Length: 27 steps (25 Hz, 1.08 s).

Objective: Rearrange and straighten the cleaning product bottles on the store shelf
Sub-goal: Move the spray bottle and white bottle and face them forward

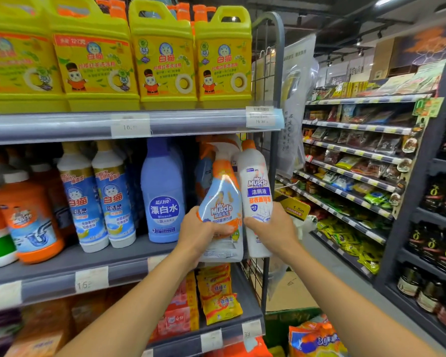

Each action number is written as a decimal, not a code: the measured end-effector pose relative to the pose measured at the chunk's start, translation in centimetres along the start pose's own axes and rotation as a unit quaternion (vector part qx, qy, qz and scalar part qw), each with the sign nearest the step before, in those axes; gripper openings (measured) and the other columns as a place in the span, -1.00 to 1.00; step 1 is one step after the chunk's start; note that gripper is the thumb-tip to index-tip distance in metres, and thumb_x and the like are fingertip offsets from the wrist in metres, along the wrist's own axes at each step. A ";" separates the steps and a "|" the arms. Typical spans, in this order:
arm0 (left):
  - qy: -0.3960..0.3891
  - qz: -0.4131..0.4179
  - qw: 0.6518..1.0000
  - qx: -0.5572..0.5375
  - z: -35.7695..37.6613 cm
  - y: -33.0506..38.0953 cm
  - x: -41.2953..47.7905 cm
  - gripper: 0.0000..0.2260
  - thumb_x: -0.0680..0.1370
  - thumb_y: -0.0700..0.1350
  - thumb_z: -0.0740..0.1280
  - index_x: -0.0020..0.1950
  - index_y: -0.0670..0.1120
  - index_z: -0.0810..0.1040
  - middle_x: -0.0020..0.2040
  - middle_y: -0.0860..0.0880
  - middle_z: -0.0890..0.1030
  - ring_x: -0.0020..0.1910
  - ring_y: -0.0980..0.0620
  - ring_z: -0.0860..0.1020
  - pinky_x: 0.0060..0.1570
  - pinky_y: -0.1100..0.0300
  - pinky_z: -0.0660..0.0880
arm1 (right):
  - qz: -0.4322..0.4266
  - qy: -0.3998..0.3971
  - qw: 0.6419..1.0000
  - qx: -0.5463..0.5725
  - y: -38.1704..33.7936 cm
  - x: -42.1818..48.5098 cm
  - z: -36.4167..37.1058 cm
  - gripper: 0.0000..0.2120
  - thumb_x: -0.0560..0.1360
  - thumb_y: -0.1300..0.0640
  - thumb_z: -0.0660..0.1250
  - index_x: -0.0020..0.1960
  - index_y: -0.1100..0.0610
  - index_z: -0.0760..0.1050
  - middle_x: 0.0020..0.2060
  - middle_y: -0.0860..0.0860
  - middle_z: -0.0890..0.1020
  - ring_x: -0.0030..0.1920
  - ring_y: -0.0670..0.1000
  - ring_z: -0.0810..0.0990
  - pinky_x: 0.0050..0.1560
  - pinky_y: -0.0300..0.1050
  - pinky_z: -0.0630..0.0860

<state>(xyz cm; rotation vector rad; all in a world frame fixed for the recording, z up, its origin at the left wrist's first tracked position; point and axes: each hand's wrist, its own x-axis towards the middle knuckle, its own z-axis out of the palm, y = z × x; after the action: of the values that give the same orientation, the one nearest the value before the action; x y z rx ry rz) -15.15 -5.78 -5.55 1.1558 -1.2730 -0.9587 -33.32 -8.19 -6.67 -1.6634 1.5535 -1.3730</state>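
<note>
My left hand point(202, 234) grips a Mr Muscle spray bottle point(220, 199) with an orange trigger, tilted slightly, at the right end of the middle shelf point(62, 264). My right hand point(269, 229) holds a white Mr Muscle toilet cleaner bottle point(255, 186) with an orange cap, upright, touching the spray bottle's right side. Both bottles are in front of the shelf edge. To their left a blue bleach bottle point(163, 194) stands upright, then two white-and-blue bottles point(98, 199) leaning slightly, and an orange drain cleaner bottle point(30, 217).
Large yellow detergent jugs point(162, 57) fill the top shelf. Yellow and red packets point(216, 295) lie on the shelf below. A grey wire end frame point(274, 155) bounds the shelf on the right. Across the aisle stand snack shelves point(358, 161) and dark jars point(438, 248).
</note>
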 end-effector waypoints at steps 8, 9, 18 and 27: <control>0.029 -0.037 0.999 0.006 -6.6 -0.4 -9.8 -0.54 0.20 -0.32 0.59 0.02 -0.02 0.63 -0.07 -0.02 0.74 -0.10 0.00 0.70 -0.09 0.06 0.63 | 0.036 -0.125 0.987 0.100 -3.0 -9.0 1.8 -0.57 0.39 0.05 0.51 0.15 0.11 0.41 -0.02 0.03 0.64 -0.09 -0.04 0.64 -0.28 -0.23 0.53; 0.035 -0.044 0.998 0.010 -8.0 -0.6 -11.3 -0.54 0.21 -0.32 0.59 0.04 -0.03 0.62 -0.06 -0.02 0.73 -0.09 0.01 0.70 -0.08 0.07 0.63 | 0.039 -0.139 0.983 0.111 -3.6 -10.5 2.3 -0.61 0.39 0.06 0.51 0.12 0.06 0.41 -0.05 0.00 0.63 -0.11 -0.07 0.63 -0.32 -0.28 0.50; 0.157 -0.058 0.986 -0.019 -20.2 -0.9 -21.7 -0.65 0.34 -0.28 0.54 0.03 0.02 0.59 -0.08 0.08 0.73 -0.10 0.08 0.69 -0.14 0.17 0.60 | 0.009 -0.254 0.956 0.150 -11.1 -19.8 8.9 -0.57 0.35 0.12 0.55 0.09 0.01 0.39 -0.09 -0.12 0.61 -0.13 -0.15 0.61 -0.39 -0.40 0.46; 0.246 -0.065 0.964 -0.074 -34.9 -0.2 -26.9 -0.59 0.36 -0.25 0.52 0.18 -0.09 0.54 0.03 -0.11 0.71 -0.03 -0.16 0.68 -0.02 -0.12 0.61 | -0.020 -0.326 0.929 0.173 -18.5 -23.8 21.3 -0.58 0.35 0.06 0.54 0.12 0.07 0.44 -0.03 -0.01 0.66 -0.07 -0.05 0.65 -0.18 -0.16 0.57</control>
<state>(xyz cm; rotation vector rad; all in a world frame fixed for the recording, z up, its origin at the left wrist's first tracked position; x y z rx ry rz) 17.09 24.11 -9.11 1.2701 -0.7233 -0.7798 -2.74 12.47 -6.89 -1.6865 0.8457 -0.8954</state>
